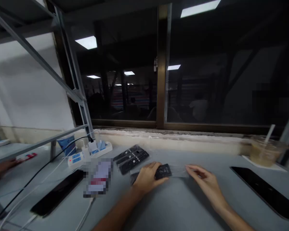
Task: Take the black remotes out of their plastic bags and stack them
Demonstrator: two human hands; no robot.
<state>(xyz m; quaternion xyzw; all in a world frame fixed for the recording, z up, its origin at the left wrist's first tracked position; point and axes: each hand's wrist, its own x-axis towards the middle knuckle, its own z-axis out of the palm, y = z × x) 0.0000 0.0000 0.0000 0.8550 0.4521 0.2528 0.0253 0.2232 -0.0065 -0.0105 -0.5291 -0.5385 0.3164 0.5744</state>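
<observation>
My left hand is closed around a black remote control that lies on the grey table. The remote seems to sit partly inside a clear plastic sleeve. My right hand pinches the right end of that sleeve with curled fingers. Just behind my left hand lie two or three more black remote controls side by side.
A white power strip with plugs and cables sits at the back left. A black phone and a blurred-out device lie on the left. A long black slab lies right, behind it a plastic drink cup. Another person's hand shows at far left.
</observation>
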